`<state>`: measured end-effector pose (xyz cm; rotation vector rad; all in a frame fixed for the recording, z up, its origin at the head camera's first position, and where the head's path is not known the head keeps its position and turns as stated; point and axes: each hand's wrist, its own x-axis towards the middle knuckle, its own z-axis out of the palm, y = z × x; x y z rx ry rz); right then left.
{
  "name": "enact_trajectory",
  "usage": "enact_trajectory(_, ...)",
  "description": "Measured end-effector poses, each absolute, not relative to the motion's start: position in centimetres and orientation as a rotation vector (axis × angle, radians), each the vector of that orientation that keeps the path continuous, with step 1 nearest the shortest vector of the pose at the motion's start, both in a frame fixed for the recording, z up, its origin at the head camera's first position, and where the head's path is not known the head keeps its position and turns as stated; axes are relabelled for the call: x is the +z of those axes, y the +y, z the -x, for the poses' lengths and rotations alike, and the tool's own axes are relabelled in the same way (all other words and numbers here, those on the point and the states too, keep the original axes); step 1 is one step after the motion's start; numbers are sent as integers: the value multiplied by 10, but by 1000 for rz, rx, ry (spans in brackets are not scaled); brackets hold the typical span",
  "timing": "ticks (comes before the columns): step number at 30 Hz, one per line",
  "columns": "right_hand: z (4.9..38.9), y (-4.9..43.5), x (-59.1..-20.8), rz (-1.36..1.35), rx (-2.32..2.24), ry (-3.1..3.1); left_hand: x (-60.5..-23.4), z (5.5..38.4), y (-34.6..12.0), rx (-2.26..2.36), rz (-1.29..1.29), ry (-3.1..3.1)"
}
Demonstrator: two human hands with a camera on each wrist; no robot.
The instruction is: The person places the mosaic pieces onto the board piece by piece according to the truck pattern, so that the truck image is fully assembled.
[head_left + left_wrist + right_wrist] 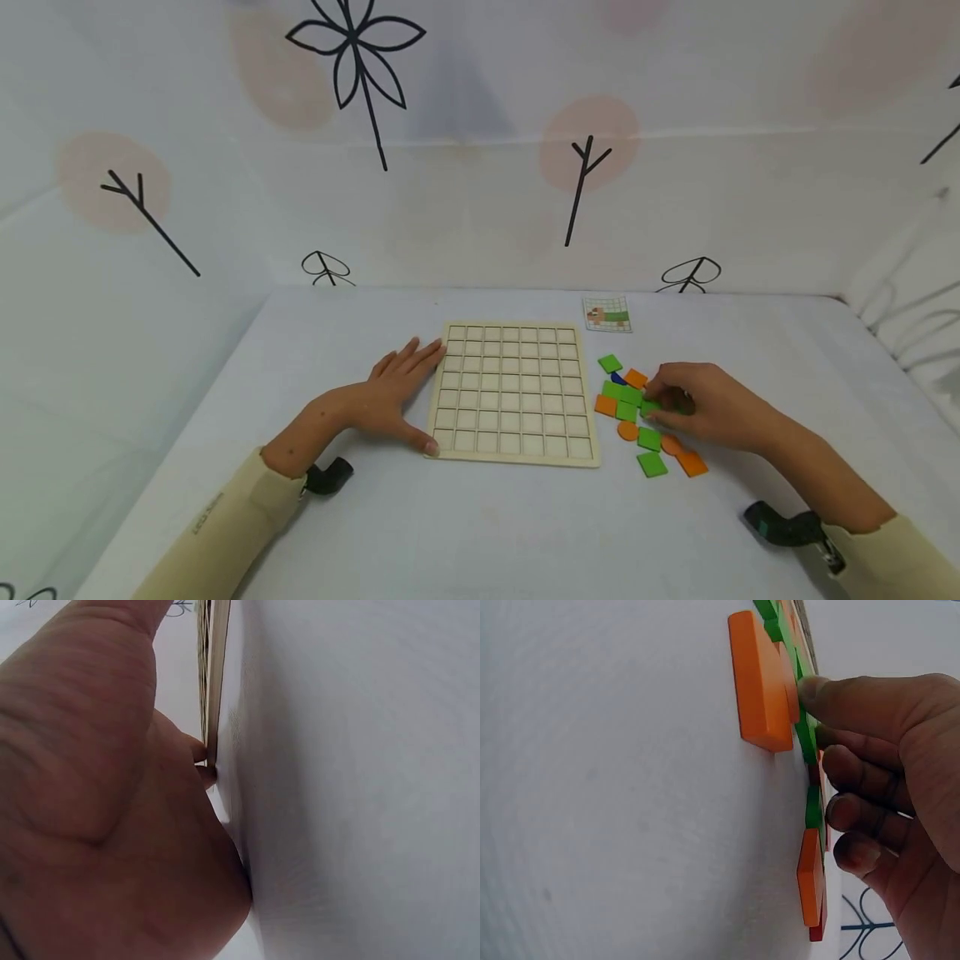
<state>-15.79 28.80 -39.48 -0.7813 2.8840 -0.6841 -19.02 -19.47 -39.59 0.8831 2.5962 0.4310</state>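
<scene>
A square wooden grid board [513, 463] lies flat on the white table. My left hand [390, 396] is spread beside its left edge, thumb at the near corner and fingertips against the upper side. In the left wrist view the palm of the left hand [127, 825] stands by the board's edge [217, 675]. Over a loose group of small flat tiles right of the board, my right hand [701, 404] pinches a green square tile [649, 409] between thumb and fingers. In the right wrist view the thumb of the right hand [900, 757] touches a green tile [805, 735].
Around the right hand lie several green squares [652, 464], orange pieces [692, 462], an orange round tile [627, 431] and a partly hidden blue piece [617, 378]. A picture card [608, 315] with a gridded animal drawing lies behind them. A patterned cloth wall [465, 217] closes off the back.
</scene>
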Motion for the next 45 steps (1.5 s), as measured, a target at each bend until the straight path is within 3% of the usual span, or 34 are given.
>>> enact_trajectory(16, 157, 283, -391, 806, -866, 2789, -400, 190, -190, 436, -921, 2581)
enact_trajectory(25, 160, 246, -385, 1072, -1070, 2721, -399, 190, -189, 448, -923, 2581)
enact_trajectory(35, 157, 213, -393, 838, -1102, 2642, -398, 190, -188, 433, -926, 2580)
enact_trajectory(45, 155, 219, -399, 946, -1040, 2794, -399, 190, -187, 433, -920, 2582)
